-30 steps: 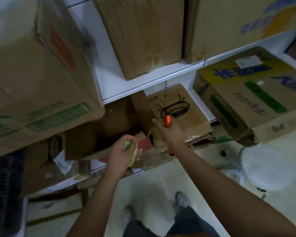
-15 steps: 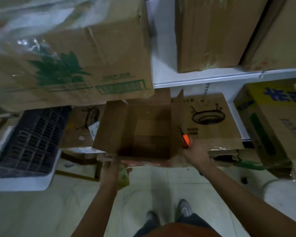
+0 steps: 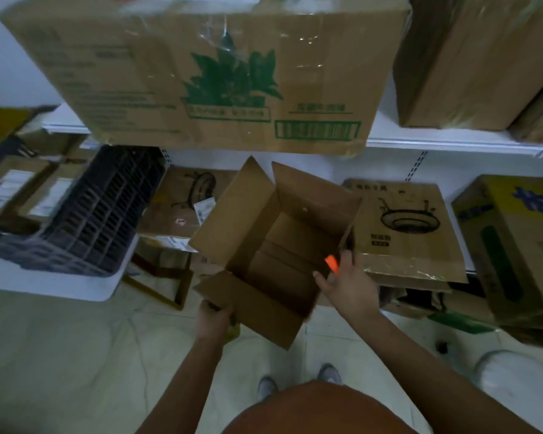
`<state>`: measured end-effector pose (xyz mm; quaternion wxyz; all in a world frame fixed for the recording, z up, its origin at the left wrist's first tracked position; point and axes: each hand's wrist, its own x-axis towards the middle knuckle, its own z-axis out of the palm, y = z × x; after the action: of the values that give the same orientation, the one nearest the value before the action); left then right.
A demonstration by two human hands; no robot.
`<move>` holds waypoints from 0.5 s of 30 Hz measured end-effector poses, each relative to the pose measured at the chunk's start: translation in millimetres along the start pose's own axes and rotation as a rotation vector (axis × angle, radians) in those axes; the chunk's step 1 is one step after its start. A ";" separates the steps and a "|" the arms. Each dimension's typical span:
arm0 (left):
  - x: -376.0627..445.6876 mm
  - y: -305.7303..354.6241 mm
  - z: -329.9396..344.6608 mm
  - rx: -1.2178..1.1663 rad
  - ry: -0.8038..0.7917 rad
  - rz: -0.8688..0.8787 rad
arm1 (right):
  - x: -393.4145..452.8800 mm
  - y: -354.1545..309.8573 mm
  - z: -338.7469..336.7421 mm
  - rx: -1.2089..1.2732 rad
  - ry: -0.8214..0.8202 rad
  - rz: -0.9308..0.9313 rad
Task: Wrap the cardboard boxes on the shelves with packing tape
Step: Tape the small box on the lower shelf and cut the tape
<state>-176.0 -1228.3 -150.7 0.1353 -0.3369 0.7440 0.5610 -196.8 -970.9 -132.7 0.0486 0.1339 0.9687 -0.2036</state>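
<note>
Open brown cardboard box [image 3: 273,255], flaps up, empty, tilted, held off floor nr lower shelf.

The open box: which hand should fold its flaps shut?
Probably the left hand. It grips the near flap of the open box already. The right hand holds an orange tool at the box's right side, so it is busier.

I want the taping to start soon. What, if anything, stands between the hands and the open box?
Nothing visible. The left hand already holds the open box at its near flap, and the right hand, also holding an orange tool, is at its right wall. All four flaps stand open.
</note>
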 end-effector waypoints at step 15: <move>46.5 40.6 -22.5 0.180 0.098 0.128 | 76.7 27.9 -41.3 -0.361 -0.146 -0.077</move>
<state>-232.9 -1259.5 -139.9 0.0925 -0.3023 0.8171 0.4822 -264.3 -911.1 -117.0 0.1341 0.0709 0.9877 -0.0375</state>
